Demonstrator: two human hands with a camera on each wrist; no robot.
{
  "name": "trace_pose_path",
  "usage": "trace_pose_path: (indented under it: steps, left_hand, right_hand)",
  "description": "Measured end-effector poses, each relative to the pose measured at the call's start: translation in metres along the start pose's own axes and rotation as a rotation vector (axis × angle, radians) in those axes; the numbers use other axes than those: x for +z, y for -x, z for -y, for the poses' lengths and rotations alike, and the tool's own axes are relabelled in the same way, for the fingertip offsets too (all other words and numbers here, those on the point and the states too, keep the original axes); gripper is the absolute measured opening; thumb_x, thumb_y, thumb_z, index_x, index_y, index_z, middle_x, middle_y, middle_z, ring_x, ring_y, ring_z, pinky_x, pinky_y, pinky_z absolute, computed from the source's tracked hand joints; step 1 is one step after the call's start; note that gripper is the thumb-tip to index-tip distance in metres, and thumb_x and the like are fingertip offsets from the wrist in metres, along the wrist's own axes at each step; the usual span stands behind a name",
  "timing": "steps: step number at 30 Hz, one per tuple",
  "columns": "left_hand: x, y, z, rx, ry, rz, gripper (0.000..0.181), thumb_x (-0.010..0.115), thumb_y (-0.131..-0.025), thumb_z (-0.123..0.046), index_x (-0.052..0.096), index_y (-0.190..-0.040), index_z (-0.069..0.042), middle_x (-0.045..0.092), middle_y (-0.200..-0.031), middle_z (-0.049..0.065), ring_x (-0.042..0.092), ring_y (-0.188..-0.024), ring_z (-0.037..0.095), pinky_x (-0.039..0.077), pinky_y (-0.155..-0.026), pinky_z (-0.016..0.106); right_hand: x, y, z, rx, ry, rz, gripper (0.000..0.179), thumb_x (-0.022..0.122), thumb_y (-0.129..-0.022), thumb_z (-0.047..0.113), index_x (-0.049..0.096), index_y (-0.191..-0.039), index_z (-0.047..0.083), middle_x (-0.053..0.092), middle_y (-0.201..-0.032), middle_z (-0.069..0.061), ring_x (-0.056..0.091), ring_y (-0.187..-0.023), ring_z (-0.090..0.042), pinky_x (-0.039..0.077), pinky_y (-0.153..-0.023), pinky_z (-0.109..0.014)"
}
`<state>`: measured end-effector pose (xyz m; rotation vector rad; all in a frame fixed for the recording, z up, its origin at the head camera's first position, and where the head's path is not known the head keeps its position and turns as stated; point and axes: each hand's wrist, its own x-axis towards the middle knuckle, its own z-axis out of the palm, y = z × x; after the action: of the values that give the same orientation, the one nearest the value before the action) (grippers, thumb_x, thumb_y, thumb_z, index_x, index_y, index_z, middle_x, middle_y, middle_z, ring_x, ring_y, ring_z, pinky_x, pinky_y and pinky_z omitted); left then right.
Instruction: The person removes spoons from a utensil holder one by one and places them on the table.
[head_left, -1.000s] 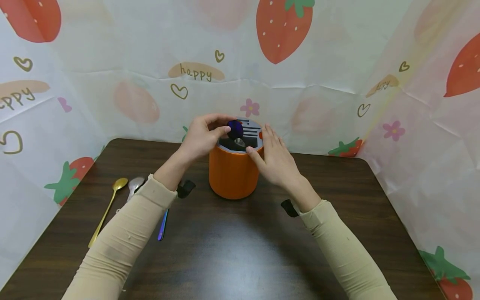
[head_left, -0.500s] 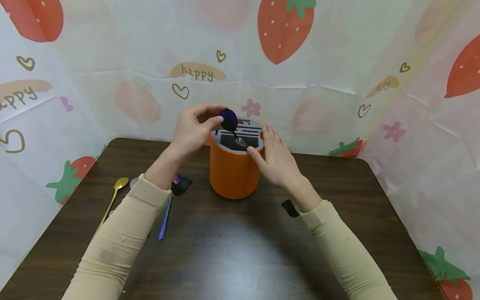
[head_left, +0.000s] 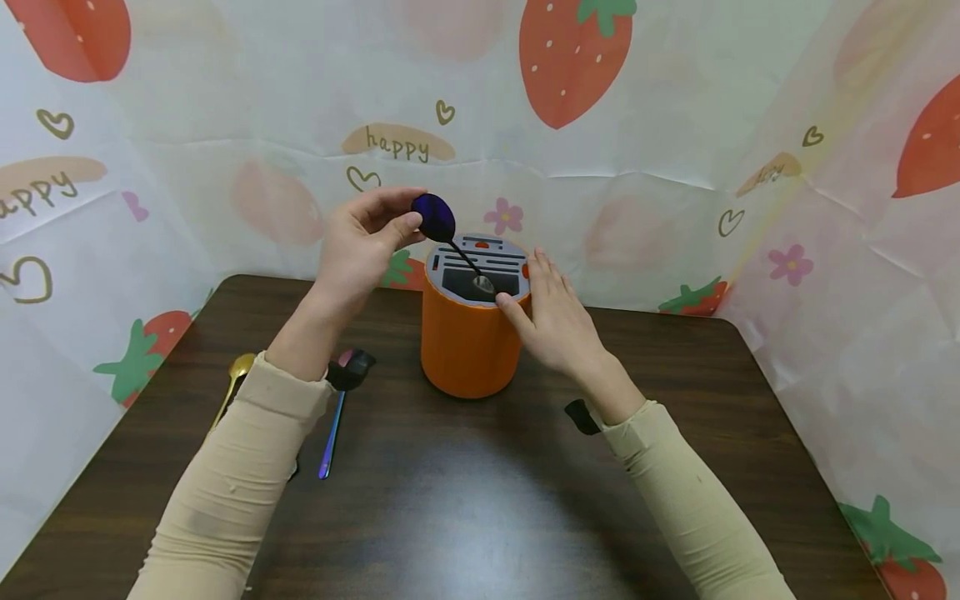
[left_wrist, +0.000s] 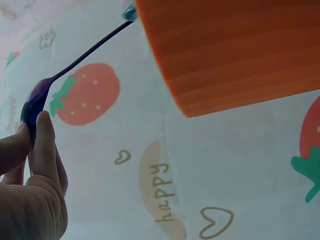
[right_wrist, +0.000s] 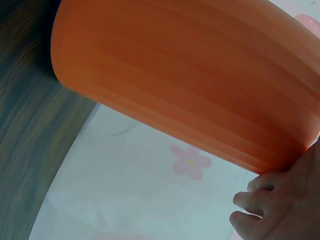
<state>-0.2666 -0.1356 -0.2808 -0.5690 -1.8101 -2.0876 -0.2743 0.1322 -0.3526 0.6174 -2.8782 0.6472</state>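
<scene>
My left hand (head_left: pixel 352 254) pinches a dark purple-blue spoon (head_left: pixel 435 218) by its bowl, between thumb and fingers. The spoon (left_wrist: pixel 36 102) slants, its thin handle running down to the right over the top of an orange cylindrical utensil holder (head_left: pixel 471 350). A small silver spoon bowl (head_left: pixel 483 286) shows in the holder's large dark opening, and the purple handle's end reaches it; whether they touch, I cannot tell. My right hand (head_left: pixel 557 321) rests with fairly straight fingers on the holder's right upper side. In the right wrist view, that hand (right_wrist: pixel 280 205) lies against the orange wall.
On the dark wooden table (head_left: pixel 645 467) lie a gold spoon (head_left: pixel 240 367) and a rainbow-blue spoon (head_left: pixel 332 433), both partly hidden by the left arm. The holder's grey slotted lid (head_left: pixel 457 262) has red spots. A strawberry-print sheet (head_left: pixel 645 100) hangs close behind the table.
My left hand has moved up and to the left, drawing the purple spoon's bowl away from the holder's top, so more handle shows. The right hand and the holder have hardly moved.
</scene>
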Motion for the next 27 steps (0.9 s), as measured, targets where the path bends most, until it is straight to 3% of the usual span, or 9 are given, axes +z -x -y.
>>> trace_pose_path:
  steps: [6, 14, 21, 27]
  left_hand:
    - [-0.007, 0.001, -0.007, 0.052, 0.061, -0.030, 0.028, 0.068, -0.095, 0.011, 0.073, -0.121, 0.004, 0.070, -0.112, 0.007, 0.071, -0.093, 0.019, 0.063, -0.083, 0.029]
    - [-0.016, 0.006, -0.015, 0.046, 0.125, -0.113, 0.025, 0.070, -0.094, 0.008, 0.077, -0.116, -0.003, 0.071, -0.107, 0.008, 0.072, -0.092, 0.018, 0.063, -0.083, 0.031]
    - [-0.026, 0.011, -0.023, 0.048, 0.195, -0.156, 0.026, 0.069, -0.095, 0.008, 0.076, -0.117, -0.002, 0.069, -0.108, 0.012, 0.070, -0.099, 0.022, 0.063, -0.085, 0.032]
    - [-0.038, 0.017, -0.030, 0.053, 0.325, -0.181, 0.024, 0.069, -0.094, 0.009, 0.075, -0.116, 0.003, 0.069, -0.107, 0.015, 0.072, -0.095, 0.022, 0.063, -0.086, 0.033]
  right_hand:
    - [0.000, 0.000, -0.001, -0.002, -0.003, -0.004, 0.093, 0.024, -0.103, 0.074, 0.004, -0.168, 0.010, 0.000, -0.175, -0.009, 0.005, -0.161, -0.029, 0.003, -0.131, -0.047]
    - [0.000, -0.001, -0.001, -0.005, -0.008, -0.007, 0.093, 0.024, -0.103, 0.074, 0.003, -0.168, 0.011, 0.000, -0.175, -0.009, 0.006, -0.161, -0.030, 0.004, -0.131, -0.048]
    - [0.001, -0.001, -0.001, -0.005, -0.005, -0.008, 0.093, 0.024, -0.103, 0.074, 0.002, -0.168, 0.011, 0.000, -0.175, -0.009, 0.006, -0.161, -0.030, 0.004, -0.131, -0.048]
    - [0.000, 0.000, -0.001, -0.004, -0.009, -0.005, 0.093, 0.024, -0.103, 0.074, 0.003, -0.168, 0.011, -0.001, -0.175, -0.008, 0.005, -0.161, -0.030, 0.003, -0.131, -0.047]
